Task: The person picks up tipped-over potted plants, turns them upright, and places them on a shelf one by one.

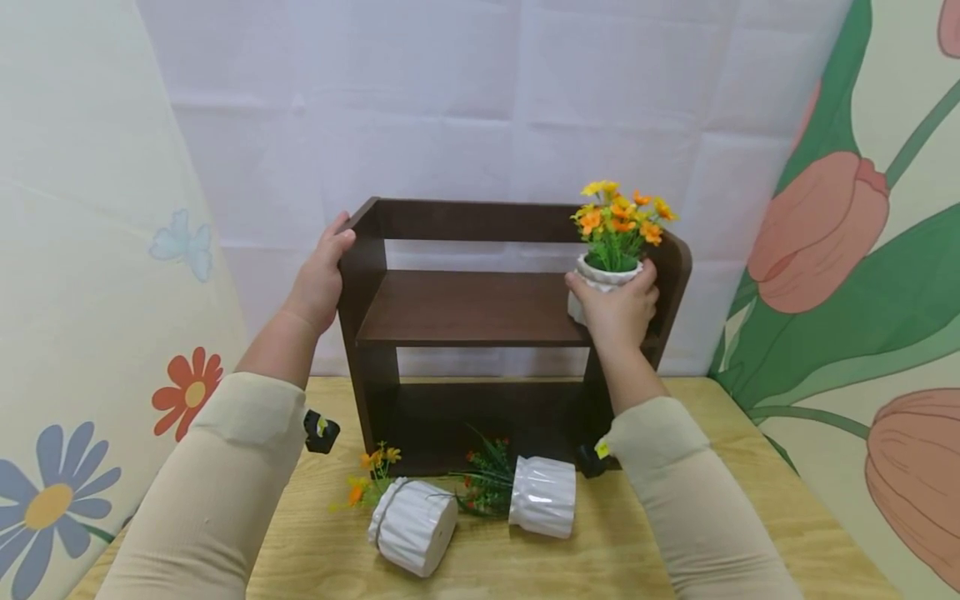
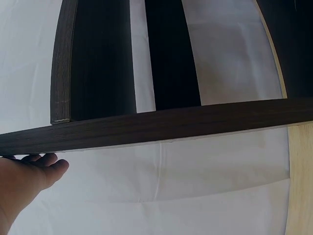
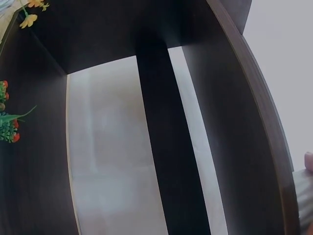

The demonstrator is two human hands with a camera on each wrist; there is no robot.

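My right hand (image 1: 618, 312) grips a white ribbed flowerpot (image 1: 592, 271) with yellow and orange artificial flowers, at the right end of a dark brown two-tier shelf's upper board (image 1: 472, 308). The fingers cover much of the pot, so whether its base touches the board cannot be told. In the right wrist view a sliver of that pot (image 3: 303, 191) shows at the right edge. Against the outer face of the shelf's left side panel (image 1: 362, 292) rests my left hand (image 1: 318, 279), near the top. The left wrist view shows its fingers (image 2: 54, 169) touching the panel.
Two white flowerpots lie tipped on the wooden table (image 1: 637, 550) before the shelf: one with orange flowers (image 1: 412, 525), one with red flowers and green leaves (image 1: 543, 496). A white cloth (image 1: 450, 100) hangs behind. Flower-printed panels (image 1: 825, 242) stand at both sides.
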